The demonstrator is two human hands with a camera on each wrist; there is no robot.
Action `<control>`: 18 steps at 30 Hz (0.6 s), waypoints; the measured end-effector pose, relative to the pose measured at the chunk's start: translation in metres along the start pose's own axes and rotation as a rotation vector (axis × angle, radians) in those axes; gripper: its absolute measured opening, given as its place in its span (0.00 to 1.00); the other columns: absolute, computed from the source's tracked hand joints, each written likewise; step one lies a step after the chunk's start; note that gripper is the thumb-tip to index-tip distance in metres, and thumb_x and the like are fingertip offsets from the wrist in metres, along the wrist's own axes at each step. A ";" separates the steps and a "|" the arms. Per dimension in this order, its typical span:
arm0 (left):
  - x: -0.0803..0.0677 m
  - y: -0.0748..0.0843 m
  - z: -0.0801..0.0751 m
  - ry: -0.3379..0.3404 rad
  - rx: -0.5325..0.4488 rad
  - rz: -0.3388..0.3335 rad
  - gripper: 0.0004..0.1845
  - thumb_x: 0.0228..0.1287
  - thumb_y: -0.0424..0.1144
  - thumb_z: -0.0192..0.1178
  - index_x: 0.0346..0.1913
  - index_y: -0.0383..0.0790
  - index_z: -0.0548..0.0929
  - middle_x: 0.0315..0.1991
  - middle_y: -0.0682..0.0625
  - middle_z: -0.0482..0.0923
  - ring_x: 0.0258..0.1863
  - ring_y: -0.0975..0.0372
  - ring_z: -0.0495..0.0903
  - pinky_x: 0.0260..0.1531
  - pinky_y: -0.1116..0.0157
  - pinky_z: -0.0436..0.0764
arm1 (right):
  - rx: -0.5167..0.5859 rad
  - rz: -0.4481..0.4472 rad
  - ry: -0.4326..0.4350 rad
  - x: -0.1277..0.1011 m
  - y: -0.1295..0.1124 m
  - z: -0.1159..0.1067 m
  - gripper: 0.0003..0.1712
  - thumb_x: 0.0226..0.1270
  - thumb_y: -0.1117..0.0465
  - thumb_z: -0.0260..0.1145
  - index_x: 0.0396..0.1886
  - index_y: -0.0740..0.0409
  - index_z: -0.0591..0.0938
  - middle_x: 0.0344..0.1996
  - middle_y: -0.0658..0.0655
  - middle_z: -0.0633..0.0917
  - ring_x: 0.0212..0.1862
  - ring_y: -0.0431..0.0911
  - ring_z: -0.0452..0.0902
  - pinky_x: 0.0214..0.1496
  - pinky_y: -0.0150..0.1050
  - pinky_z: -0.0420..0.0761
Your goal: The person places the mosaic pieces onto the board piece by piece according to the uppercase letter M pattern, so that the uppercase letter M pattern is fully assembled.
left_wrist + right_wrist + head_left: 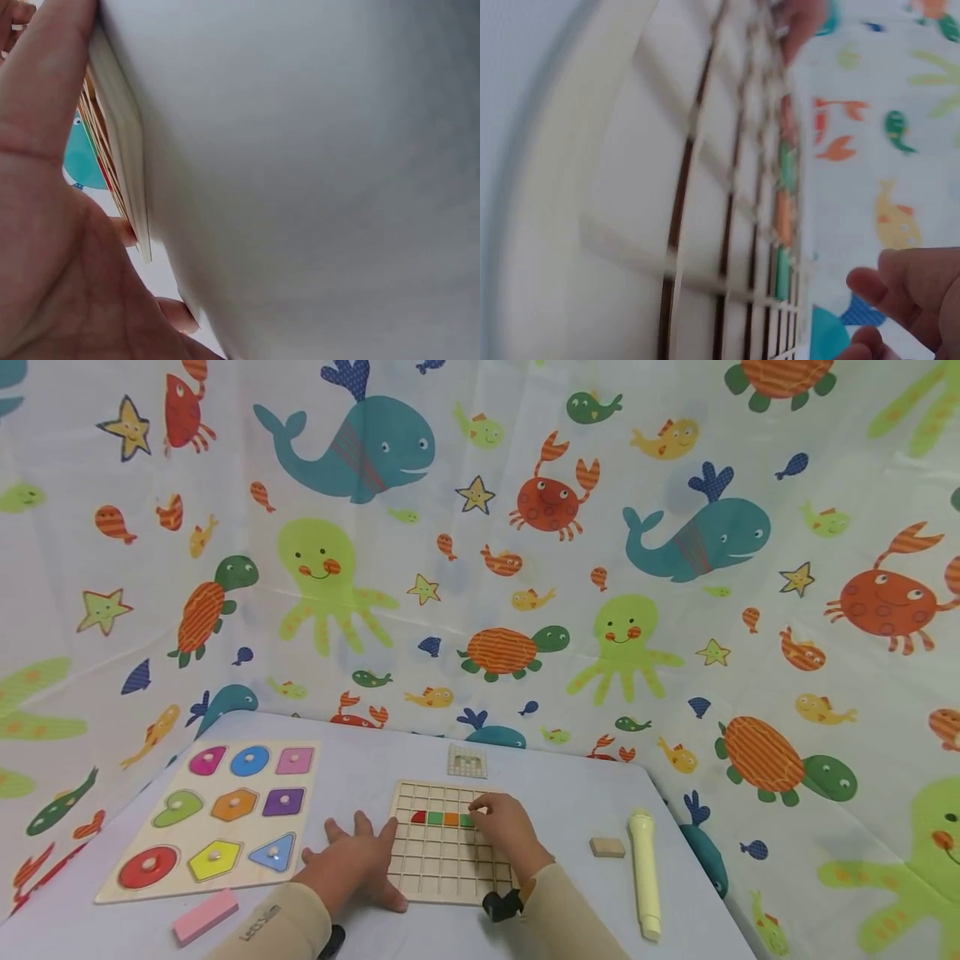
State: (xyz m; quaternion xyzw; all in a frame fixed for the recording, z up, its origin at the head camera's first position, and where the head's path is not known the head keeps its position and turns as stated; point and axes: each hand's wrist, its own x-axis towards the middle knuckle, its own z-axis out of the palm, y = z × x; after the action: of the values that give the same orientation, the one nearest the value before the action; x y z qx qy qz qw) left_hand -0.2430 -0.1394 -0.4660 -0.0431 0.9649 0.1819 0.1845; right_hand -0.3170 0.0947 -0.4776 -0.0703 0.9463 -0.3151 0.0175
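Observation:
A square wooden grid board (431,865) lies on the table. One row of its cells holds a red tile (418,817), a green tile (435,818), an orange tile (451,819) and a second green tile (782,274). My left hand (360,858) rests at the board's left edge, fingers spread; the left wrist view shows the board's side (124,135) against it. Above the board, my right hand (508,828) hovers by the last green tile, its fingers loosely bent. The right wrist view shows those fingers apart from the tiles, with nothing visible between them.
A knob puzzle board (247,777) with coloured shapes lies left, a pink block (206,917) in front of it. Behind the grid board sits a small grid piece (467,762). At right are a wooden block (607,847) and a pale yellow stick (645,877). A patterned curtain (525,610) hangs behind.

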 end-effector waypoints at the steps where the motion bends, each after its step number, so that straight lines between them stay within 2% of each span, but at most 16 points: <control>1: 0.000 0.000 0.000 -0.001 0.001 0.000 0.70 0.32 0.66 0.87 0.82 0.48 0.64 0.81 0.21 0.47 0.75 0.13 0.41 0.62 0.12 0.50 | 0.053 0.012 0.017 -0.006 0.001 -0.001 0.13 0.77 0.53 0.67 0.53 0.52 0.91 0.51 0.58 0.88 0.48 0.52 0.83 0.51 0.55 0.85; 4: 0.000 0.001 -0.001 -0.006 -0.004 0.002 0.71 0.33 0.66 0.87 0.82 0.47 0.63 0.81 0.22 0.47 0.75 0.14 0.41 0.62 0.12 0.49 | 0.212 0.062 0.071 -0.026 0.004 -0.002 0.18 0.77 0.48 0.67 0.55 0.53 0.90 0.56 0.63 0.87 0.55 0.57 0.84 0.54 0.59 0.85; 6: 0.000 0.001 -0.002 -0.005 -0.002 0.007 0.71 0.33 0.66 0.87 0.83 0.47 0.63 0.82 0.21 0.47 0.75 0.14 0.41 0.62 0.12 0.49 | 0.286 0.100 0.102 -0.037 0.009 -0.002 0.19 0.77 0.47 0.67 0.55 0.53 0.90 0.57 0.63 0.87 0.56 0.56 0.83 0.54 0.57 0.85; 10: 0.002 -0.002 -0.004 -0.011 -0.012 0.012 0.72 0.31 0.66 0.88 0.83 0.47 0.62 0.82 0.21 0.44 0.76 0.14 0.39 0.62 0.12 0.48 | 0.356 0.185 0.181 -0.053 0.023 -0.007 0.18 0.78 0.47 0.66 0.53 0.53 0.90 0.47 0.59 0.88 0.44 0.50 0.81 0.41 0.45 0.83; 12: 0.003 -0.003 -0.003 -0.017 -0.019 0.015 0.73 0.31 0.66 0.88 0.83 0.47 0.62 0.82 0.21 0.43 0.76 0.14 0.38 0.63 0.12 0.46 | 0.363 0.217 0.233 -0.058 0.032 -0.013 0.18 0.80 0.47 0.64 0.53 0.53 0.90 0.45 0.58 0.89 0.41 0.48 0.79 0.38 0.40 0.79; 14: 0.004 -0.003 -0.002 -0.023 -0.027 0.015 0.72 0.31 0.66 0.88 0.83 0.47 0.62 0.82 0.21 0.42 0.76 0.14 0.37 0.63 0.12 0.45 | 0.353 0.250 0.271 -0.062 0.040 -0.022 0.19 0.80 0.46 0.64 0.54 0.51 0.90 0.47 0.58 0.89 0.41 0.48 0.79 0.37 0.38 0.79; 16: 0.004 -0.003 -0.002 -0.028 -0.033 0.015 0.72 0.32 0.66 0.87 0.83 0.47 0.62 0.82 0.21 0.42 0.76 0.14 0.36 0.63 0.12 0.44 | 0.313 0.260 0.272 -0.064 0.048 -0.031 0.18 0.79 0.47 0.66 0.56 0.51 0.90 0.45 0.59 0.88 0.40 0.49 0.78 0.36 0.39 0.78; 18: 0.004 -0.001 -0.001 -0.033 -0.042 0.014 0.71 0.32 0.66 0.87 0.83 0.48 0.63 0.82 0.21 0.42 0.76 0.15 0.36 0.64 0.12 0.43 | 0.225 0.252 0.241 -0.065 0.056 -0.039 0.18 0.76 0.48 0.69 0.57 0.51 0.90 0.42 0.58 0.86 0.39 0.48 0.76 0.35 0.39 0.76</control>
State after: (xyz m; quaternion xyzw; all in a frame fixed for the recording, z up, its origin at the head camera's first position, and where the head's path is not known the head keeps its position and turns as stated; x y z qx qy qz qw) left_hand -0.2473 -0.1412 -0.4670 -0.0370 0.9580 0.2042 0.1980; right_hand -0.2624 0.1716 -0.4805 0.0894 0.9017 -0.4202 -0.0487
